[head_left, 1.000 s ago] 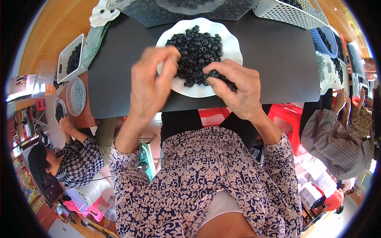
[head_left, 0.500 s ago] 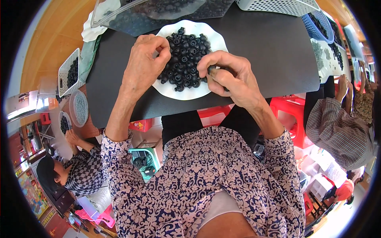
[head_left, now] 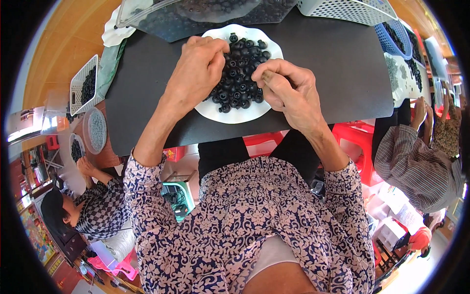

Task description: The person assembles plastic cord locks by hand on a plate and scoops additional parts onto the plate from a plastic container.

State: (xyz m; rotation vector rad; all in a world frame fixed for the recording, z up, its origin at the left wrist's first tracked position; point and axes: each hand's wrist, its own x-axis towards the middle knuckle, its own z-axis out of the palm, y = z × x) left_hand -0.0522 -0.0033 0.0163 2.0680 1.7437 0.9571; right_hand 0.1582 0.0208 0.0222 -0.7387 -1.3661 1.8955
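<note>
A white plate with a wavy rim (head_left: 234,117) sits on the dark table, heaped with small round black parts (head_left: 238,88), each with a short ringed neck. Over the plate's left side is my left hand (head_left: 198,68), its fingers curled and thumb against the forefinger; whatever they pinch is hidden. My right hand (head_left: 293,90) is at the plate's right edge, closed, with thumb pressed on the bent fingers. No part shows clearly between them. The two hands are apart, with the heap between them.
Beyond the plate stands a clear bin (head_left: 161,24) of black parts. A white perforated basket (head_left: 347,11) and a blue basket (head_left: 391,44) are at far right. Left are another white basket (head_left: 78,93) and a round tub (head_left: 96,131). Co-workers sit on both sides.
My left hand has shifted right and slightly away, over the heap. My right hand's fingers have closed up; the black part seen in them before is out of sight. The plate appears slightly further right.
</note>
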